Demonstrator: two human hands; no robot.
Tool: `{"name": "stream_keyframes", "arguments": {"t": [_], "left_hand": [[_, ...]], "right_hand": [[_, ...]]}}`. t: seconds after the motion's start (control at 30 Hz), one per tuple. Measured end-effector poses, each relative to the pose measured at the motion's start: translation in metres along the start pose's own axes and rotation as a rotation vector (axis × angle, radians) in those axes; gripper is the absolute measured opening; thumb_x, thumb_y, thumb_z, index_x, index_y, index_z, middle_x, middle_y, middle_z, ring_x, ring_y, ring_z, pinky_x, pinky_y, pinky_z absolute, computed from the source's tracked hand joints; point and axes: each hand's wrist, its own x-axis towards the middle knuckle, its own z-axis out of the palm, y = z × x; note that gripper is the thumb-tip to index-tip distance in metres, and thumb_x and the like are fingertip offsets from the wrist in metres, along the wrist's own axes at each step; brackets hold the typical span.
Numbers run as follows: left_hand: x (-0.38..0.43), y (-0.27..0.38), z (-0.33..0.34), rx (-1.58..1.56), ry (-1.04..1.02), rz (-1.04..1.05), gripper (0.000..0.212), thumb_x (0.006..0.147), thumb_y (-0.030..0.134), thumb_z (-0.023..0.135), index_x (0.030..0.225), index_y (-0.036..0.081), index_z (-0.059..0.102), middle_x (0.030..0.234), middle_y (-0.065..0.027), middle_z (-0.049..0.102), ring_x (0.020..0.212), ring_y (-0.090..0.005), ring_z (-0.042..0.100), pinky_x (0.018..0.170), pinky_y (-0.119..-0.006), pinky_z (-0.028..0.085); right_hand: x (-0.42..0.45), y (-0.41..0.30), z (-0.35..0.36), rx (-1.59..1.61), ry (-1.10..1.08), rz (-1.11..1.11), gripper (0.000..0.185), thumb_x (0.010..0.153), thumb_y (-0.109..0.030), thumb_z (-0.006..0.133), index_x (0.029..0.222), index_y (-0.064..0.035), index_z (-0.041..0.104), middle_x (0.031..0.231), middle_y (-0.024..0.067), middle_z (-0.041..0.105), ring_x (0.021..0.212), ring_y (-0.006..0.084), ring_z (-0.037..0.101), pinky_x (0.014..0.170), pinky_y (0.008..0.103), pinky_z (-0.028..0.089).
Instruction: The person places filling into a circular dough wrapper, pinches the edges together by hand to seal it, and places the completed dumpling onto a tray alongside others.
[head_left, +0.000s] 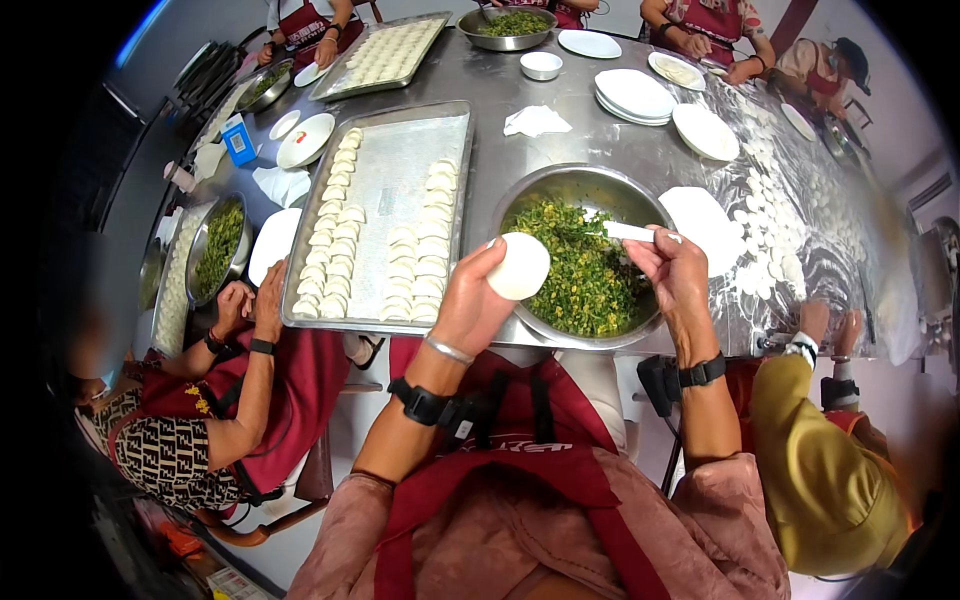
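Note:
A round, flat dough wrapper (519, 267) rests in my left hand (474, 300), the thumb along its edge. My left hand is between the tray and the bowl at the table's front edge. My right hand (673, 271) grips the white handle of a spoon or spatula (628, 231), whose far end is in the filling. The chopped green and yellow filling (581, 277) lies in a wide stainless steel bowl (517, 196). Left of the bowl, folded dumplings (341, 259) stand in rows along both sides of a metal tray (382, 180).
A white plate (694, 225) sits right of the bowl, near loose dough pieces (769, 232) on the floured tabletop (817, 255). Stacked plates (636, 96) and a crumpled white cloth or paper (537, 121) lie behind. Co-workers' hands (268, 296) are close on my left; a sleeved person (821, 465) sits right.

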Motion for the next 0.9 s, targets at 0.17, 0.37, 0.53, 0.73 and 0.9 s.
{"name": "stream_keyframes", "arguments": {"t": [0.17, 0.37, 0.53, 0.73, 0.9], "left_hand": [[0.024, -0.012, 0.015, -0.230, -0.081, -0.030, 0.040, 0.103, 0.025, 0.040, 0.130, -0.005, 0.046, 0.129, -0.0182, 0.055, 0.120, -0.0294, 0.054, 0.107, -0.043, 0.041], [0.032, -0.011, 0.024, -0.246, -0.137, -0.005, 0.047, 0.105, 0.032, 0.033, 0.134, -0.004, 0.043, 0.135, -0.0174, 0.052, 0.126, -0.0293, 0.049, 0.111, -0.044, 0.035], [0.032, -0.009, 0.020, -0.259, -0.108, -0.009, 0.042, 0.105, 0.032, 0.037, 0.131, 0.000, 0.046, 0.130, -0.0141, 0.055, 0.120, -0.0268, 0.053, 0.106, -0.043, 0.040], [0.020, -0.010, 0.017, -0.257, -0.111, -0.002, 0.044, 0.105, 0.032, 0.035, 0.132, -0.001, 0.044, 0.131, -0.0164, 0.054, 0.123, -0.0289, 0.052, 0.107, -0.045, 0.040], [0.011, -0.011, 0.023, -0.287, -0.135, -0.013, 0.049, 0.106, 0.037, 0.030, 0.136, 0.000, 0.040, 0.135, -0.0165, 0.051, 0.126, -0.0299, 0.049, 0.110, -0.046, 0.037]], "right_hand": [[-0.031, -0.015, 0.022, -0.142, -0.073, -0.136, 0.022, 0.099, -0.002, 0.041, 0.109, 0.0148, 0.051, 0.095, 0.0292, 0.064, 0.081, 0.0321, 0.071, 0.074, 0.0303, 0.063], [-0.070, 0.018, 0.026, -0.914, -0.314, -1.050, 0.016, 0.088, 0.002, 0.062, 0.101, 0.0009, 0.070, 0.097, 0.0157, 0.071, 0.092, 0.0275, 0.070, 0.079, 0.0355, 0.057], [-0.078, 0.020, 0.029, -1.074, -0.563, -1.268, 0.024, 0.075, 0.007, 0.066, 0.098, 0.0012, 0.068, 0.104, 0.0173, 0.069, 0.097, 0.0335, 0.068, 0.082, 0.0389, 0.056], [-0.081, 0.001, 0.024, -0.717, -0.380, -0.821, 0.017, 0.092, -0.001, 0.059, 0.107, 0.0030, 0.067, 0.103, 0.0162, 0.070, 0.094, 0.0266, 0.069, 0.082, 0.0357, 0.056], [-0.076, 0.005, 0.023, -0.063, -0.186, -0.299, 0.024, 0.099, -0.009, 0.053, 0.114, 0.0090, 0.059, 0.100, 0.0209, 0.067, 0.090, 0.0290, 0.071, 0.080, 0.0319, 0.060]]}}
